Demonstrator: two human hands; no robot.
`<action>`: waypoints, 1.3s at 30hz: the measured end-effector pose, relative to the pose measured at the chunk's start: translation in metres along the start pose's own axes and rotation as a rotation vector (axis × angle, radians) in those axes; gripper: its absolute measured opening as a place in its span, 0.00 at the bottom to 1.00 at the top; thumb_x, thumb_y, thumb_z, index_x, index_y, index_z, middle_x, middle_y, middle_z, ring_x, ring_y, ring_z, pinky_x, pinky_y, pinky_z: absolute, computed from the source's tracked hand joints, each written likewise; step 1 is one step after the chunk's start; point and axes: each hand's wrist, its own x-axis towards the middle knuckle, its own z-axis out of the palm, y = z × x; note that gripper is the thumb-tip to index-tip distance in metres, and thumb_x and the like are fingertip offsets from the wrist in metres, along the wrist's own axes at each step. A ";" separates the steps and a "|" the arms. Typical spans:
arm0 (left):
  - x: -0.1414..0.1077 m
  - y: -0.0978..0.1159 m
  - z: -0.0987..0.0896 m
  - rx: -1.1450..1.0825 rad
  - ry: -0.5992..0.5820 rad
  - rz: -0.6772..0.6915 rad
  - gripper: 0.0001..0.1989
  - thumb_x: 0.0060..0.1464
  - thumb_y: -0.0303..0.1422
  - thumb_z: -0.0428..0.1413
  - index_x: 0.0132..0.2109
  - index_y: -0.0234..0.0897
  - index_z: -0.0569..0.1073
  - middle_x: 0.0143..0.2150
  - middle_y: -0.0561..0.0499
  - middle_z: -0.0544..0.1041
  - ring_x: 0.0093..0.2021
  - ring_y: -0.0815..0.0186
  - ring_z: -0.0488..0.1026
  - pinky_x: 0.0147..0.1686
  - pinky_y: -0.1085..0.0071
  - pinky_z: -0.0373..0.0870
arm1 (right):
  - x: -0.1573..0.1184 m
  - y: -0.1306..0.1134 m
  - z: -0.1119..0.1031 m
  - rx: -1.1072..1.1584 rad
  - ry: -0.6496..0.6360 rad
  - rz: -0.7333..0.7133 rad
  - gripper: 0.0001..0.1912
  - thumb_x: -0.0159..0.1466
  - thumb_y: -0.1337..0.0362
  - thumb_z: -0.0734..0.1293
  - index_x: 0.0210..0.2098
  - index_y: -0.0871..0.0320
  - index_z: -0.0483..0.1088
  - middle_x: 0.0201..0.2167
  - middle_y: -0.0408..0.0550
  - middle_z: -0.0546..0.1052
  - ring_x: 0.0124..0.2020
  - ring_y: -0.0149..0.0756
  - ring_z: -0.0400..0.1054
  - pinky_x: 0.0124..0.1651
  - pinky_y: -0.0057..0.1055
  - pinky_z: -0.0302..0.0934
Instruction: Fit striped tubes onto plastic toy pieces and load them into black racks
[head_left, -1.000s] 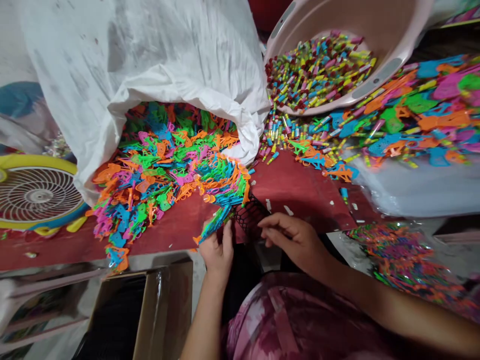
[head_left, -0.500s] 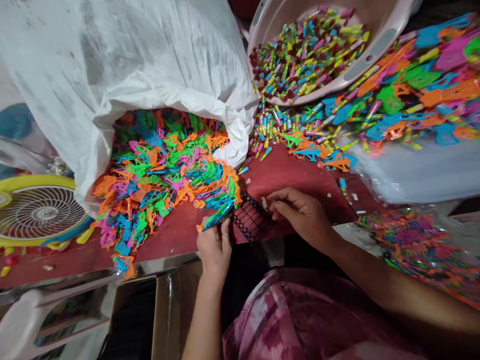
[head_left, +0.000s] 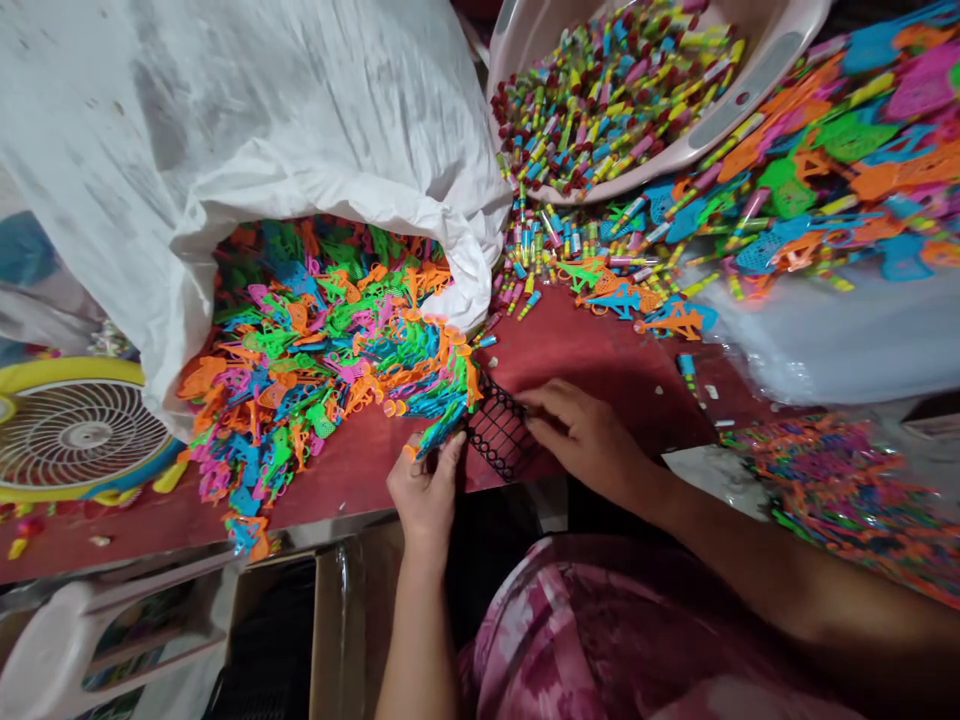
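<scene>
Far left: a round electric fan (head_left: 82, 435) with a yellow rim sits at the edge of your view, beside the red tabletop (head_left: 592, 345).

Sack: a white woven sack (head_left: 225, 110) lies on its side, with its mouth facing you.

Heap: orange, green, blue and pink plastic toy pieces (head_left: 322, 370) spill from the sack's mouth across the tabletop.

Left hand: your left hand (head_left: 424, 500) is closed in a narrow grip around a slim bundle of blue and green plastic pieces (head_left: 442, 430), which points up and away from you.

Mesh: a black plastic mesh (head_left: 499, 435) lies at the table's near edge, just beside the bundle.

Right hand: your right hand (head_left: 581, 440) is nearest the mesh, with its curled fingers (head_left: 534, 400) at the mesh's right side. You may be touching it, but whether you are pinching it cannot be told.

Basin: a pink plastic basin (head_left: 660, 165) holds a mass of short multicoloured tubes (head_left: 600, 105).

Right side: more toy pieces and tubes (head_left: 847, 170) lie on a clear plastic sheet (head_left: 847, 345).

Lower right: a clear bag of mixed pieces (head_left: 840, 490) rests beyond your right arm.

Below the table: a cardboard box (head_left: 337, 640) stands beside your left arm.
</scene>
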 end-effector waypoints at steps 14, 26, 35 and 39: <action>0.000 -0.004 0.002 0.379 0.184 0.433 0.13 0.60 0.37 0.58 0.28 0.36 0.70 0.25 0.52 0.71 0.27 0.68 0.66 0.31 0.71 0.61 | -0.003 0.001 0.012 -0.348 -0.101 -0.163 0.10 0.65 0.71 0.63 0.42 0.57 0.75 0.48 0.52 0.72 0.47 0.39 0.69 0.50 0.35 0.67; 0.003 0.018 0.004 0.520 0.120 0.406 0.14 0.64 0.38 0.53 0.30 0.37 0.68 0.27 0.51 0.72 0.29 0.65 0.67 0.32 0.70 0.57 | -0.004 0.002 0.012 -0.382 -0.141 -0.150 0.12 0.63 0.73 0.64 0.44 0.56 0.74 0.50 0.52 0.71 0.49 0.41 0.68 0.52 0.38 0.66; -0.001 0.011 0.011 0.308 0.110 0.191 0.16 0.61 0.42 0.55 0.29 0.38 0.69 0.27 0.52 0.73 0.30 0.66 0.70 0.32 0.71 0.62 | 0.001 0.002 0.014 -0.392 -0.151 -0.138 0.11 0.63 0.73 0.64 0.43 0.57 0.73 0.47 0.51 0.71 0.48 0.39 0.68 0.51 0.36 0.65; -0.010 0.016 0.021 0.063 0.203 0.009 0.14 0.55 0.45 0.59 0.38 0.39 0.70 0.29 0.53 0.76 0.29 0.66 0.74 0.32 0.71 0.67 | 0.003 -0.002 0.011 -0.386 -0.166 -0.130 0.11 0.62 0.73 0.65 0.43 0.58 0.72 0.44 0.50 0.71 0.46 0.38 0.68 0.51 0.34 0.64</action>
